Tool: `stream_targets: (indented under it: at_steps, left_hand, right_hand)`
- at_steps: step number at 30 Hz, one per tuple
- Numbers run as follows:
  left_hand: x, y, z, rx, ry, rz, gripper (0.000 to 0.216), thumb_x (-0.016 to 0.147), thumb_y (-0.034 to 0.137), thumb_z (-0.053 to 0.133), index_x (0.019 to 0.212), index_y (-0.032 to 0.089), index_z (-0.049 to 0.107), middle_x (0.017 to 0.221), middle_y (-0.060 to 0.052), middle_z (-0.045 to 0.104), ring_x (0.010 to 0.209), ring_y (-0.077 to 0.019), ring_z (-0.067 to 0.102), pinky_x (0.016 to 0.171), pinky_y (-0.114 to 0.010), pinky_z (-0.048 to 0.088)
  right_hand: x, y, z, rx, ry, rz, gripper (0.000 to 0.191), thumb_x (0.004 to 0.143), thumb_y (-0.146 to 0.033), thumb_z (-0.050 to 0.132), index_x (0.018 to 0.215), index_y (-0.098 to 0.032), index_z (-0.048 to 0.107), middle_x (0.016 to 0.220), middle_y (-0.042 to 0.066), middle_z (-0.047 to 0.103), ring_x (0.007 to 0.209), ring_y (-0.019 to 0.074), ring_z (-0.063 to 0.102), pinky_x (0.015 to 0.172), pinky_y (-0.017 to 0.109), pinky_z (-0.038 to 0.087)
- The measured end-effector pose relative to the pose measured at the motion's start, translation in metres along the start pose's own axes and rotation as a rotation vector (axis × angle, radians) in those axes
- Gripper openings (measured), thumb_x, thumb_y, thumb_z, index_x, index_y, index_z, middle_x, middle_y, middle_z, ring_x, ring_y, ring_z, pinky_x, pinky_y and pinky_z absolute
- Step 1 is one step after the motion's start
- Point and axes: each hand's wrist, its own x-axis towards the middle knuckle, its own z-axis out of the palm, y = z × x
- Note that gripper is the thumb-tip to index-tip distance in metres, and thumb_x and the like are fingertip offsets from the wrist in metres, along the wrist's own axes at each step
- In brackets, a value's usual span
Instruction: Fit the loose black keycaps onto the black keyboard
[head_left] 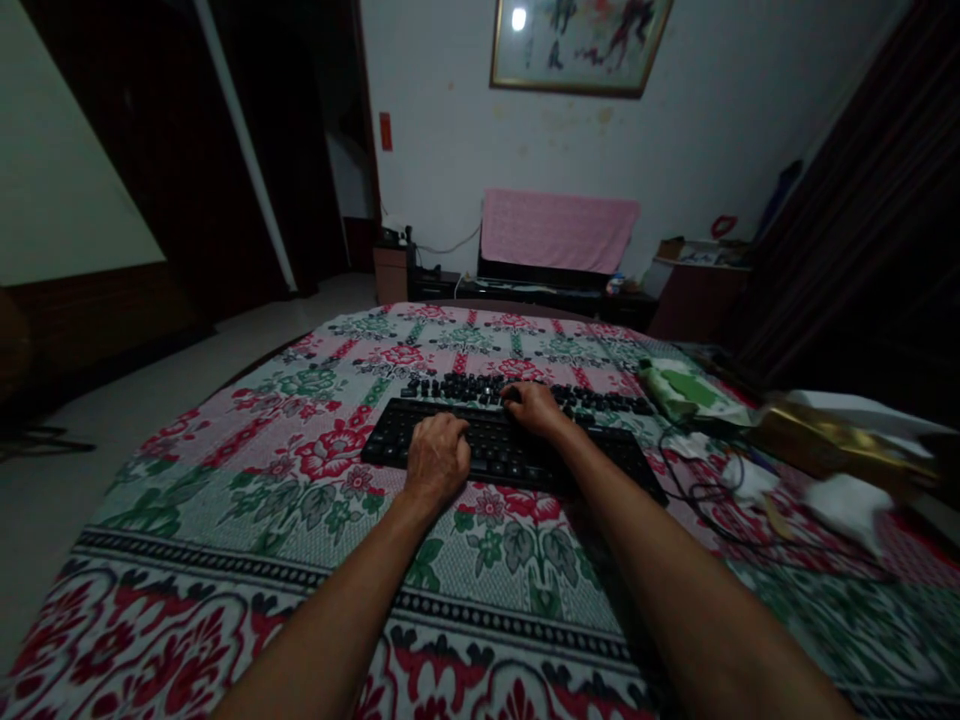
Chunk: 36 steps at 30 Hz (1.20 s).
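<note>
Left hand: the left hand (437, 455) lies knuckles up on the near left part of the keyboard (501, 452), fingers curled onto the keys, holding nothing.
Right hand: the right hand (534, 405) reaches to the keyboard's far edge, fingertips bent down beside the loose keycaps (461, 388); whether it pinches one cannot be told.
Keyboard: black, lying flat on the floral cloth (300, 470) that covers the tabletop.
Loose keycaps: black, in a strip just beyond the keyboard.
Cable: a dark cable (696, 492) loops right of the keyboard.
Right side: a green-and-white packet (686, 390), a gold wrapper (825, 440) and white crumpled paper (844, 505).
</note>
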Motion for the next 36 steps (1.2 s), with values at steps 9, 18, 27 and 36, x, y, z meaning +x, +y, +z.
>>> stream_targets:
  at_steps: [9, 18, 27, 36]
  left_hand:
    - [-0.002, 0.002, 0.000, 0.005, -0.002, -0.004, 0.020, 0.079, 0.014, 0.047, 0.092, 0.018, 0.060, 0.090, -0.006, 0.062, 0.087, -0.0209, 0.053, 0.082, -0.036, 0.041]
    - [-0.002, 0.001, 0.001, -0.005, -0.002, -0.007, 0.020, 0.079, 0.013, 0.047, 0.093, 0.018, 0.060, 0.089, -0.005, 0.062, 0.087, -0.0201, 0.053, 0.082, -0.035, 0.042]
    - [-0.002, 0.004, 0.000, -0.043, -0.025, 0.011, 0.017, 0.081, 0.019, 0.048, 0.086, 0.018, 0.064, 0.086, -0.005, 0.062, 0.087, -0.0188, 0.053, 0.083, -0.033, 0.042]
    - [-0.002, 0.005, -0.006, -0.128, -0.153, 0.130, 0.023, 0.082, 0.036, 0.052, 0.084, 0.020, 0.069, 0.094, -0.006, 0.060, 0.090, -0.0193, 0.051, 0.084, -0.034, 0.044]
  right_hand:
    - [0.011, -0.005, 0.008, -0.136, -0.056, -0.008, 0.026, 0.070, -0.015, 0.061, 0.093, -0.022, 0.071, 0.092, 0.005, 0.071, 0.087, 0.0208, 0.064, 0.079, 0.027, 0.045]
    - [0.013, 0.004, 0.006, -0.111, 0.005, -0.006, 0.022, 0.074, -0.018, 0.056, 0.090, -0.018, 0.071, 0.090, 0.007, 0.071, 0.084, 0.0202, 0.065, 0.077, 0.027, 0.046]
    - [-0.010, 0.010, -0.021, 0.526, 0.428, 0.366, 0.031, 0.070, -0.042, 0.052, 0.081, -0.016, 0.066, 0.076, 0.004, 0.068, 0.067, 0.0177, 0.062, 0.060, 0.027, 0.045]
    - [-0.041, 0.006, -0.044, 0.736, 0.438, 0.337, 0.045, 0.076, -0.056, 0.043, 0.075, -0.015, 0.061, 0.063, 0.004, 0.061, 0.050, 0.0119, 0.051, 0.047, 0.023, 0.039]
